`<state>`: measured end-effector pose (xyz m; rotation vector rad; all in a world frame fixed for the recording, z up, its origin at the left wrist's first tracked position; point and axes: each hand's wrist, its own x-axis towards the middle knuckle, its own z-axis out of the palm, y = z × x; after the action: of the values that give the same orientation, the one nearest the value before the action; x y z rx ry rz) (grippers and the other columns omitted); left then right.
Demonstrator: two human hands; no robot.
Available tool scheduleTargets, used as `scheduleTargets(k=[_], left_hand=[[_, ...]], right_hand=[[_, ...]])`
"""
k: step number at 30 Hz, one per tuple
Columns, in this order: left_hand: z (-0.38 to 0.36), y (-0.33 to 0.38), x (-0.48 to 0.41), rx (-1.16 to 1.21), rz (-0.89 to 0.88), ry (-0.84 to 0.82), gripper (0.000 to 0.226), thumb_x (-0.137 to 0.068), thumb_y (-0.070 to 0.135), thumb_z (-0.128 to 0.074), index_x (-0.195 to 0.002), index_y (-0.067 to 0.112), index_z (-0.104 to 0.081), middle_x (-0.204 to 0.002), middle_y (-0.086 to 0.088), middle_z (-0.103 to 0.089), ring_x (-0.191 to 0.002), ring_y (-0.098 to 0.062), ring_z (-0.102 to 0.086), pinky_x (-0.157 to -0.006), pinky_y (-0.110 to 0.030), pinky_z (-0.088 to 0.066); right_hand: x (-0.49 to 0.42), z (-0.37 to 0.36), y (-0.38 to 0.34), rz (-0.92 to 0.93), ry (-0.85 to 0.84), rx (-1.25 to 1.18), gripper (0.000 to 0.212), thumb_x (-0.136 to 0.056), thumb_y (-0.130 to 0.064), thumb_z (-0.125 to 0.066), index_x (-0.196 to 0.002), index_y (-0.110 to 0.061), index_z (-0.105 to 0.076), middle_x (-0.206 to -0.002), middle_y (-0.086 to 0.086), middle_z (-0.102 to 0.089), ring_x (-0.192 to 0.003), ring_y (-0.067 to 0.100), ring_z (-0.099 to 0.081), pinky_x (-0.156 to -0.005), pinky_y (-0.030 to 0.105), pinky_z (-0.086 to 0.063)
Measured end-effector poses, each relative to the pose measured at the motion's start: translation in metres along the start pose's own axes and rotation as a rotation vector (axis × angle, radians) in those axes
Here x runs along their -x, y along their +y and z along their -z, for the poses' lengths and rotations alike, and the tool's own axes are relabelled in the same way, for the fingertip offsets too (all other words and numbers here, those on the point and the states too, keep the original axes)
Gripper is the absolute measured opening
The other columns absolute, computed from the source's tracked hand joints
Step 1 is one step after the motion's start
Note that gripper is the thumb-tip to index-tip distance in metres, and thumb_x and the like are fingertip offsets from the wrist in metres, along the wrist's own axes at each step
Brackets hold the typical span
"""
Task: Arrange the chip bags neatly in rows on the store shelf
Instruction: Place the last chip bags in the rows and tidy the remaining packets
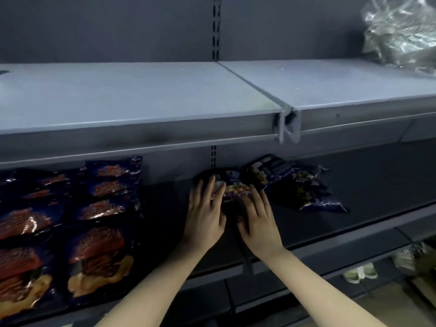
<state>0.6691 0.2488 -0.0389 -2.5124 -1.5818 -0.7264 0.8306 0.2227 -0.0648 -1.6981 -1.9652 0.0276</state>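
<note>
Dark blue chip bags with red print lie in two rows on the left of the lower shelf. A dark bag with a yellow and purple print lies flat in the middle of that shelf. My left hand rests on its left part with straight fingers. My right hand lies flat on its right part. Behind and to the right, several purple bags lie in a loose heap.
The upper grey shelf juts out above the hands, with a divider bracket at its front edge. Crumpled clear plastic sits at its far right. Pale shoes stand on the floor at lower right.
</note>
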Motion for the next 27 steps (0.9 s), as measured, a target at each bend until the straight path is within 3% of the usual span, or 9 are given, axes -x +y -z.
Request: scheduleTargets(k=[5,10,20,23,25,27], left_hand=[[-0.031,0.003,-0.054,-0.094,0.05,-0.222,0.083,-0.088,0.044,-0.051,-0.15,0.018,-0.003,-0.158,-0.01,0.003,-0.144,-0.033,0.005,-0.117,-0.047,-0.004],[-0.066,-0.005,-0.061,-0.024,0.12,-0.379,0.084,-0.088,0.049,-0.05,-0.15,0.019,-0.001,-0.158,-0.008,0.007,-0.143,-0.032,0.012,-0.115,-0.05,-0.012],[-0.078,-0.005,-0.056,0.008,0.116,-0.251,0.072,-0.091,0.04,-0.053,-0.149,0.019,-0.017,-0.158,-0.008,-0.007,-0.144,-0.033,-0.001,-0.107,-0.051,-0.033],[-0.066,-0.008,-0.062,0.03,0.069,-0.185,0.064,-0.087,0.032,-0.062,-0.141,0.01,-0.036,-0.15,-0.015,-0.03,-0.139,-0.036,-0.022,-0.103,-0.05,-0.039],[-0.055,-0.013,-0.065,0.05,0.026,-0.076,0.053,-0.078,0.025,-0.073,-0.123,0.003,-0.056,-0.132,-0.017,-0.051,-0.124,-0.036,-0.043,-0.094,-0.048,-0.047],[-0.037,-0.015,-0.065,0.093,0.05,0.022,0.043,-0.072,0.025,-0.078,-0.107,0.004,-0.064,-0.113,-0.014,-0.063,-0.106,-0.031,-0.057,-0.084,-0.039,-0.051]], right_hand=[[-0.048,0.004,0.024,0.118,-0.128,0.003,0.065,-0.093,-0.023,-0.047,-0.15,-0.015,-0.017,-0.159,0.004,-0.002,-0.146,0.021,0.006,-0.119,0.043,-0.007],[-0.06,-0.017,0.045,0.081,-0.357,0.045,0.069,-0.095,-0.031,-0.041,-0.151,-0.016,-0.004,-0.16,0.002,-0.002,-0.146,0.018,0.003,-0.119,0.041,-0.002],[-0.053,-0.028,0.056,0.09,-0.288,-0.036,0.062,-0.097,-0.031,-0.039,-0.15,-0.018,-0.011,-0.158,0.001,-0.012,-0.146,0.016,-0.006,-0.117,0.034,0.001],[-0.057,-0.024,0.058,0.099,-0.313,-0.099,0.065,-0.095,-0.027,-0.044,-0.15,-0.017,-0.01,-0.158,0.002,-0.013,-0.146,0.017,-0.007,-0.119,0.039,-0.003],[-0.057,-0.019,0.059,0.12,-0.288,-0.171,0.071,-0.092,-0.021,-0.051,-0.15,-0.016,-0.011,-0.157,0.003,-0.014,-0.145,0.018,-0.009,-0.118,0.044,-0.011],[-0.058,-0.013,0.06,0.134,-0.206,-0.254,0.077,-0.087,-0.014,-0.058,-0.15,-0.015,-0.013,-0.156,0.004,-0.017,-0.144,0.019,-0.013,-0.118,0.043,-0.016]])
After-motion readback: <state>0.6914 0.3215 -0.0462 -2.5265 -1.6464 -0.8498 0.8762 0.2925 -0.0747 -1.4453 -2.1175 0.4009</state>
